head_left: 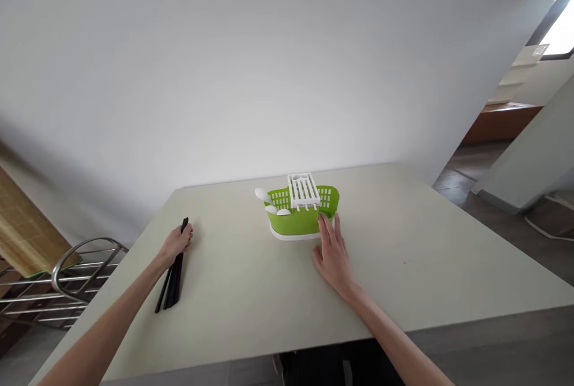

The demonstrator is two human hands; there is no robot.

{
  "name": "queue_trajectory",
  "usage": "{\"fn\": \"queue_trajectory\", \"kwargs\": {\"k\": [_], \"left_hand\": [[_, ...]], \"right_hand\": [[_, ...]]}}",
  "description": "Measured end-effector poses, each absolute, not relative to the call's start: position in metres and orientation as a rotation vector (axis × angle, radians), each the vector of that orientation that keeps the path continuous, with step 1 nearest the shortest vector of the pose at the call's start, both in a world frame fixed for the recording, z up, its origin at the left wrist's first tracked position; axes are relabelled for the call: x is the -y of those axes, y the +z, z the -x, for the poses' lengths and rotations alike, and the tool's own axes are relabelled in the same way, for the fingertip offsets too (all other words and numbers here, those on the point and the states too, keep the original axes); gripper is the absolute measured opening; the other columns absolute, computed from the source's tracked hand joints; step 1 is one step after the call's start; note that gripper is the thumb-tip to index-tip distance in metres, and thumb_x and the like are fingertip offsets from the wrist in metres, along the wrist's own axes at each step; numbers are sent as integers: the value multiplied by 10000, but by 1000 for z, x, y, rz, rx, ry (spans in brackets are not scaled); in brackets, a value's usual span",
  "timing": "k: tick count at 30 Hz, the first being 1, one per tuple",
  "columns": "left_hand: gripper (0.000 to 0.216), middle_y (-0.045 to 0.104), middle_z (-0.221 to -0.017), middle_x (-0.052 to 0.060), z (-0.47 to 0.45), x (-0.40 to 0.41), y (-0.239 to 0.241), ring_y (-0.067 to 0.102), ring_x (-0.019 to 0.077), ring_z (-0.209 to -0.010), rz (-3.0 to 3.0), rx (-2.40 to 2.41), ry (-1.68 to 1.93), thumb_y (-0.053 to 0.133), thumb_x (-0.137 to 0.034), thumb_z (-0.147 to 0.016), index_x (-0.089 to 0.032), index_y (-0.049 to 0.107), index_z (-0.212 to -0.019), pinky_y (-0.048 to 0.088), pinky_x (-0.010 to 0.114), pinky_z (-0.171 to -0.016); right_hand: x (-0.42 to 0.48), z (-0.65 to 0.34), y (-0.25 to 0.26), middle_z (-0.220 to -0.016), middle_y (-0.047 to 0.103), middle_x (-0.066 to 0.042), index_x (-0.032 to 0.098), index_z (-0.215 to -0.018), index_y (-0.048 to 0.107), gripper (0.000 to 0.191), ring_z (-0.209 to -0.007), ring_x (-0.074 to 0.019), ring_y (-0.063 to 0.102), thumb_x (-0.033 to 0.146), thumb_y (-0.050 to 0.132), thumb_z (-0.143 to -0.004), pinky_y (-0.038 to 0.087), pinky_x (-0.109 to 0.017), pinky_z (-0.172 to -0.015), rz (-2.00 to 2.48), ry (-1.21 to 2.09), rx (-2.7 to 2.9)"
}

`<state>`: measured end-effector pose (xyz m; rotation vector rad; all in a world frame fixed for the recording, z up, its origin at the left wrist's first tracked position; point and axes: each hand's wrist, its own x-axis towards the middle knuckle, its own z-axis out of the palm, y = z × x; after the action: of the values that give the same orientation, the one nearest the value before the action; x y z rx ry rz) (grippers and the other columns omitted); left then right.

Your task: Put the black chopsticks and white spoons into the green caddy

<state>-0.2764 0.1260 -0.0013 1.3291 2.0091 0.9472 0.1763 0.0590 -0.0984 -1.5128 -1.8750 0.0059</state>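
Observation:
On the left of the table, my left hand [177, 242] is closed around a bundle of black chopsticks [174, 284], gripping them near their far ends. A green slotted basket [296, 223] with a white base stands near the middle of the table. Across its top sits a white slotted rack [304, 189] with small hooks at the front. White spoons [262, 196] lean out over the basket's left end. My right hand [332, 254] touches the front right of the basket, fingers apart and fingertips at the rim; the tips are partly hidden.
The pale table [251, 302] meets a plain wall [278, 75] at the back. A metal rack [81, 278] stands beyond the table's left edge, with a rolled bamboo-like mat [31, 224] above it. A doorway shows at the far right.

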Motion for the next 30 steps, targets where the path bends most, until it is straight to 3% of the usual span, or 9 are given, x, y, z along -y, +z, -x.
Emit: {"fn": "queue_trajectory", "kwargs": {"k": [2, 5, 8, 10, 14, 20, 25, 30], "left_hand": [[314, 516, -609, 7, 281, -126, -10, 541, 215, -586, -1427, -2125, 895, 554, -551, -816, -253, 474, -758, 403, 312, -565], [260, 640, -814, 125, 283, -128, -22, 653, 355, -915, -1560, -2242, 844, 526, -504, -799, -246, 515, -769, 504, 430, -799], [345, 645, -1141, 236, 281, -128, -37, 567, 445, -1218, -1742, -2313, 791, 501, -492, -813, -187, 606, -934, 441, 556, -1043], [499, 577, -1325, 268, 281, -126, -48, 498, 465, -1307, -1896, -2373, 714, 451, -505, -861, -136, 623, -1150, 379, 621, -1109], [648, 488, -1481, 247, 281, -120, -58, 439, 447, -1379, -2051, -2389, 576, 340, -539, -955, -114, 528, -1406, 313, 644, -1165], [617, 488, -1472, 243, 247, -113, -31, 437, 427, -1401, -2252, -2294, 775, 387, -577, -997, -141, 498, -1420, 307, 639, -1172], [481, 525, -1485, 170, 163, -105, 25, 461, 336, -1427, -2537, -1768, 1086, 480, -490, -1032, -249, 458, -1448, 333, 573, -1204], [515, 591, -1453, 130, 83, -109, 73, 520, 312, -1380, -2811, -1389, 978, 621, -521, -965, -258, 524, -1398, 374, 528, -1190]], "right_hand": [[-58, -177, -97, -1775, 196, -63, 279, -1694, -186, 966, -1646, -345, -50, 72, 389, -947, 458, -565, -1183, 1506, 14, 1870], [-57, -178, -98, -1764, 226, -75, 272, -1709, -127, 942, -1646, -355, -22, 71, 398, -953, 455, -589, -1186, 1474, 5, 1857], [-57, -179, -100, -1756, 245, -84, 253, -1718, -71, 930, -1647, -355, -15, 67, 419, -950, 457, -591, -1189, 1453, -10, 1854], [-58, -179, -102, -1754, 250, -81, 251, -1719, -61, 931, -1649, -346, -19, 64, 424, -947, 462, -582, -1190, 1453, -16, 1854], [-58, -179, -102, -1752, 254, -75, 251, -1720, -49, 927, -1649, -339, -32, 66, 426, -946, 472, -576, -1187, 1454, -12, 1849], [-58, -179, -101, -1754, 251, -77, 257, -1721, -50, 942, -1648, -345, -25, 49, 424, -935, 478, -582, -1181, 1428, 4, 1842], [-60, -178, -101, -1752, 254, -79, 255, -1718, -74, 961, -1647, -343, -45, 33, 422, -926, 476, -589, -1181, 1419, 8, 1832], [-59, -177, -97, -1761, 238, -61, 271, -1717, -81, 995, -1649, -331, -32, 4, 419, -899, 488, -571, -1177, 1416, 6, 1820]]}}
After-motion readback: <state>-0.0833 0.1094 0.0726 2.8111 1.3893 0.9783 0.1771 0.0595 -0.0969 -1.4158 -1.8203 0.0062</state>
